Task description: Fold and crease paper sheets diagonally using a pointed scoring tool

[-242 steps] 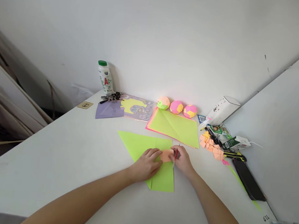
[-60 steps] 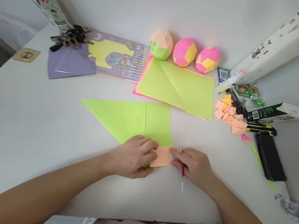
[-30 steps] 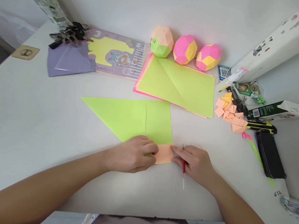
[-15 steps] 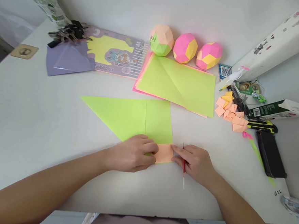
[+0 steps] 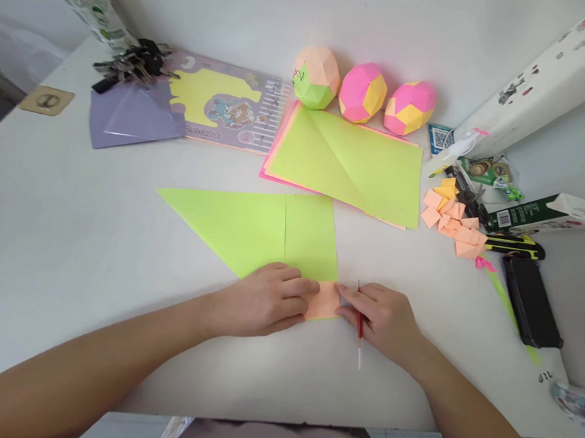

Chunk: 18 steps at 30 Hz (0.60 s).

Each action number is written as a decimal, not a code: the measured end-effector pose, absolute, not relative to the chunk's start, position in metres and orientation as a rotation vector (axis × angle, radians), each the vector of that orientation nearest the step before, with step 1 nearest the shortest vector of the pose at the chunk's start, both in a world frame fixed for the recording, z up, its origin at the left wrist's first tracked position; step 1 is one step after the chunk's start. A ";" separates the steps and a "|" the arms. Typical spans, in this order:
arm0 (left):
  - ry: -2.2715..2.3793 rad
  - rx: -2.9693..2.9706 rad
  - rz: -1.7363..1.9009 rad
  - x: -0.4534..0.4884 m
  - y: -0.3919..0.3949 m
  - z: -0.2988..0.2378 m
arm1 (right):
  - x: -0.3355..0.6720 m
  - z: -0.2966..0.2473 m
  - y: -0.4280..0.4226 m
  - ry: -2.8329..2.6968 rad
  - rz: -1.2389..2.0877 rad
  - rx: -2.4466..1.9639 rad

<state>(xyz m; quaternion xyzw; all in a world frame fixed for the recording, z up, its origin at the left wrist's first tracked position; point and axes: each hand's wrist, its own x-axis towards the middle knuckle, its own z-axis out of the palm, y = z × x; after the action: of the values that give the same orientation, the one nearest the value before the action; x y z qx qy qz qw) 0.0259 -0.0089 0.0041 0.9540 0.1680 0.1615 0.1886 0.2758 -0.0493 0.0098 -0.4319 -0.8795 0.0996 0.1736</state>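
Observation:
A lime-green sheet with a slanted left edge and an upright crease lies flat before me. Over its lower right corner is a small peach paper rectangle. My left hand rests on both papers, its forefinger stretched across the peach piece and the other fingers slightly bent. At the right edge of that piece, the thumb and forefinger of my right hand touch its corners. A slim red pen is tucked between the fingers of my right hand, its pale end pointing toward me.
Three paper balls stand by the wall above stacked coloured sheets. Folded peach pieces, a yellow-black cutter, a carton and a black case lie right. Keys sit on a purple folder at left.
My left forefinger has straightened and slid right over the peach paper. My right hand, the pen and the sheets stay in place.

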 end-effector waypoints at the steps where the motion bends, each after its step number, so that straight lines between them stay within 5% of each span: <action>1: 0.476 2.696 0.446 0.026 -0.009 0.003 | 0.276 0.010 -0.049 -2.495 0.283 -1.227; 18: 0.532 2.760 0.324 0.030 -0.012 0.008 | 0.275 0.013 -0.050 -2.593 0.172 -1.150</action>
<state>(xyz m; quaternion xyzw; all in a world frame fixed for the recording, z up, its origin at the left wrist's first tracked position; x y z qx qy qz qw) 0.0304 -0.0122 0.0076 0.9636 0.1857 0.1130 0.1555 0.2751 -0.0504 0.0126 -0.4003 -0.9021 0.0598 0.1495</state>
